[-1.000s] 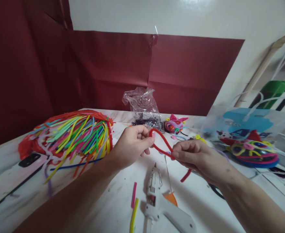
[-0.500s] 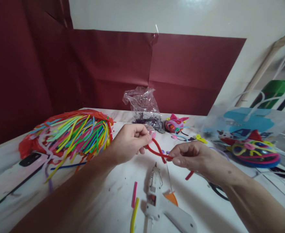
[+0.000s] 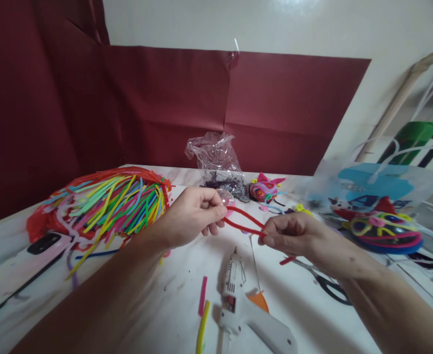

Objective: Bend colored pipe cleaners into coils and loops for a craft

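Both hands hold one folded red pipe cleaner [image 3: 243,222] above the white table [image 3: 172,295]. My left hand [image 3: 192,216] pinches its bent end between thumb and fingers. My right hand [image 3: 293,233] pinches the other part, with a short red tail sticking out below the fingers. Beneath the hands lies a white glue gun [image 3: 244,309], its nozzle pointing away from me.
A heap of coloured pipe cleaners [image 3: 106,204] on red plastic lies at the left, a phone [image 3: 45,242] beside it. A clear plastic bag [image 3: 218,162] stands at the back. Finished colourful craft pieces [image 3: 382,228] and scissors [image 3: 327,282] sit at the right. Short pink and yellow pieces [image 3: 202,314] lie near the glue gun.
The red pipe cleaner loop has been squeezed flatter and narrower between the hands. My left hand dropped slightly; my right hand stayed nearly in place.
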Demonstrator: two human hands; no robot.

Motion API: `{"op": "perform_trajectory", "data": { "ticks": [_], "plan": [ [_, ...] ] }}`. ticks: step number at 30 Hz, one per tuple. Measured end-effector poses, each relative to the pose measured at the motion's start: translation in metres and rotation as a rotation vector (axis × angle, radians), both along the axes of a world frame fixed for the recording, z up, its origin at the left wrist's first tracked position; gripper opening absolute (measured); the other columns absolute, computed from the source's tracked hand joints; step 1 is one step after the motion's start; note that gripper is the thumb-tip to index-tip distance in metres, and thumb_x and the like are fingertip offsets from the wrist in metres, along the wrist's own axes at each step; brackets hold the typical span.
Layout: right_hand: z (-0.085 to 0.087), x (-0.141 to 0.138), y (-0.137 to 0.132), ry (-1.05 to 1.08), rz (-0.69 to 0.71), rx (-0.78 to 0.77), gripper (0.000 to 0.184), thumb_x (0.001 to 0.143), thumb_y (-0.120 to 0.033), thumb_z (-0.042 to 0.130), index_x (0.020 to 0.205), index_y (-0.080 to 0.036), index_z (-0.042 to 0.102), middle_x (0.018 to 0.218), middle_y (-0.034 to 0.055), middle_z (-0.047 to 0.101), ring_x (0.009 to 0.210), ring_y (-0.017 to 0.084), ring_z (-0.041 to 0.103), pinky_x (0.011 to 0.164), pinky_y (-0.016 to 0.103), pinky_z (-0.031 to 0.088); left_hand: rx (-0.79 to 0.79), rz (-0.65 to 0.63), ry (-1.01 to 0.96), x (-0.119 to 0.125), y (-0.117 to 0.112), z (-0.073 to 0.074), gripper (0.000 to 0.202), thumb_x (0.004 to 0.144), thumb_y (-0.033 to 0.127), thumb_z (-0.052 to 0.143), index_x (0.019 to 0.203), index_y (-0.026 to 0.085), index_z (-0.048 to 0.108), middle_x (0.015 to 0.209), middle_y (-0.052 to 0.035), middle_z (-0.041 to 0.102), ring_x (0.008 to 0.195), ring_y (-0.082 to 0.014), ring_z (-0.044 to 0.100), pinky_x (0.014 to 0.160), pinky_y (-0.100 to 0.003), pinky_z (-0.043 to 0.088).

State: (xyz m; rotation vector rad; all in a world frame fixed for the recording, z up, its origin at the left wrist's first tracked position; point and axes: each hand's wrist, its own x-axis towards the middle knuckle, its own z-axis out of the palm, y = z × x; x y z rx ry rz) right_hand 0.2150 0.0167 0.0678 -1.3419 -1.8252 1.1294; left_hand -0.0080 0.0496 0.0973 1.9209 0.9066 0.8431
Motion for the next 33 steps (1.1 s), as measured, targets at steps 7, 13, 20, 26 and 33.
{"op": "perform_trajectory", "data": {
  "ticks": [7, 13, 20, 26, 33],
  "plan": [
    [0.0009, -0.0042, 0.0011, 0.113, -0.135, 0.028, 0.038, 0.067, -0.051, 0.065, 0.084, -0.018, 0.06, 0.051, -0.0077, 0.031, 0.044, 0.006, 0.027, 0.042, 0.019, 0.039, 0.007, -0.022, -0.002, 0.0, 0.0031, -0.0027, 0.017, 0.078, 0.025, 0.051, 0.065, 0.015, 0.049, 0.062, 0.0007, 0.058, 0.05, -0.0064, 0.052, 0.047, -0.019, 0.041],
    [0.0008, -0.0045, 0.0003, 0.169, -0.115, 0.062, 0.034, 0.069, -0.049, 0.064, 0.07, -0.015, 0.061, 0.046, -0.0081, 0.028, 0.043, 0.005, 0.021, 0.037, 0.016, 0.028, -0.005, -0.04, 0.016, 0.0005, 0.0026, -0.0002, 0.018, 0.078, 0.025, 0.052, 0.064, 0.014, 0.049, 0.06, 0.0019, 0.056, 0.049, -0.005, 0.051, 0.045, -0.017, 0.039],
    [0.0022, -0.0017, -0.0009, 0.161, -0.116, 0.074, 0.033, 0.068, -0.046, 0.065, 0.058, -0.015, 0.063, 0.045, -0.0067, 0.03, 0.043, 0.005, 0.021, 0.036, 0.017, 0.022, -0.053, -0.059, 0.056, 0.0001, 0.0016, 0.0008, 0.016, 0.077, 0.021, 0.051, 0.063, 0.015, 0.046, 0.055, 0.004, 0.055, 0.047, -0.0045, 0.051, 0.043, -0.015, 0.037],
    [0.0033, 0.0007, -0.0032, 0.141, -0.078, 0.111, 0.021, 0.068, -0.034, 0.066, 0.056, -0.016, 0.067, 0.047, -0.0015, 0.049, 0.044, 0.008, 0.036, 0.04, 0.02, 0.03, -0.039, -0.035, 0.022, 0.0004, 0.0004, 0.0017, 0.016, 0.076, 0.022, 0.052, 0.063, 0.014, 0.049, 0.054, 0.0036, 0.055, 0.047, -0.0049, 0.052, 0.042, -0.015, 0.037],
    [0.0074, -0.0018, -0.0046, 0.124, -0.05, 0.089, 0.017, 0.069, -0.028, 0.064, 0.057, -0.017, 0.069, 0.056, 0.002, 0.059, 0.05, 0.011, 0.047, 0.044, 0.022, 0.036, -0.058, 0.04, -0.025, 0.0036, -0.0017, 0.0019, 0.014, 0.072, 0.02, 0.056, 0.061, 0.015, 0.05, 0.048, 0.0033, 0.056, 0.044, -0.0064, 0.052, 0.041, -0.016, 0.038]
  ]
}}
